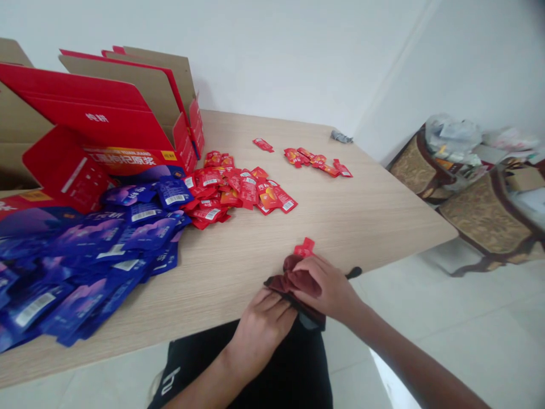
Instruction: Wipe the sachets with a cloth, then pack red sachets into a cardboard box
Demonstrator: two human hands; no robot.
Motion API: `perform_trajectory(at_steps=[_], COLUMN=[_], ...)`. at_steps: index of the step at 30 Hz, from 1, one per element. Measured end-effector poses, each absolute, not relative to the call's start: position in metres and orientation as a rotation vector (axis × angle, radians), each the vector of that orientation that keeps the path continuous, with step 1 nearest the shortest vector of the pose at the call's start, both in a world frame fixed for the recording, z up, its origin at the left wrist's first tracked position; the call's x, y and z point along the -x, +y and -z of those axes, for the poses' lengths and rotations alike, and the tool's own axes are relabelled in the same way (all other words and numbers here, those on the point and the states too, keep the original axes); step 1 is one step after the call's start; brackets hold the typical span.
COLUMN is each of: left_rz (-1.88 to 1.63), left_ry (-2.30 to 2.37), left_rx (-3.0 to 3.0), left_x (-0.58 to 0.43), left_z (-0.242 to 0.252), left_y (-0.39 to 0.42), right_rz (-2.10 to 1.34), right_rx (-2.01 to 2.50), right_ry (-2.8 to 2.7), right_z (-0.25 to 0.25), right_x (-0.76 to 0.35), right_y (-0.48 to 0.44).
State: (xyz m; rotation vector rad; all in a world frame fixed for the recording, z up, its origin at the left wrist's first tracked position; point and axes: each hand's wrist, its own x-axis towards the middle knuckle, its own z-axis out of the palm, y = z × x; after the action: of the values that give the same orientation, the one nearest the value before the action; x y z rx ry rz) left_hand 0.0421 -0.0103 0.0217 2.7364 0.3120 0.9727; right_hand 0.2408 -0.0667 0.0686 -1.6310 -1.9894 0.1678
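At the table's front edge both my hands are on a crumpled dark red-brown cloth (pixel 293 282) with a black edge; folds hide whether it is a pouch. My left hand (pixel 263 324) lies against its lower left side, fingers bent over the black edge. From the right, my right hand (pixel 330 287) pinches the bunched upper part. Just beyond the right fingers lies a red sachet (pixel 305 246), partly covered by the cloth or hand. A black rounded tip (pixel 354 272) pokes out to the right of my right hand.
Blue sachets (pixel 93 255) are heaped at the left, with a pile of red sachets (pixel 234 190) beside them. More red sachets (pixel 317 161) lie farther back. Open red cartons (pixel 128 125) stand behind the heap. Patterned chairs (pixel 485 207) holding bags are at the right.
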Motion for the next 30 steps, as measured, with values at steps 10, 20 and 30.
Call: perform_trajectory(at_steps=[10,20,30], left_rz=[-1.058,-1.146,-1.078], left_ry=[0.309,0.35,0.358], left_rx=[-2.765,-2.661,-2.69], left_x=[-0.041,-0.044,-0.042], left_z=[-0.021,-0.008,-0.013], left_y=[-0.009,-0.011,-0.013], right_rz=[0.012,0.365,-0.06], right_rx=[1.792,1.99,1.693], right_ry=[-1.998,-1.892,-2.012], right_z=[-0.066,-0.075,-0.083], right_x=[-0.272,-0.323,-0.258], right_y=[-0.034,0.005,-0.053])
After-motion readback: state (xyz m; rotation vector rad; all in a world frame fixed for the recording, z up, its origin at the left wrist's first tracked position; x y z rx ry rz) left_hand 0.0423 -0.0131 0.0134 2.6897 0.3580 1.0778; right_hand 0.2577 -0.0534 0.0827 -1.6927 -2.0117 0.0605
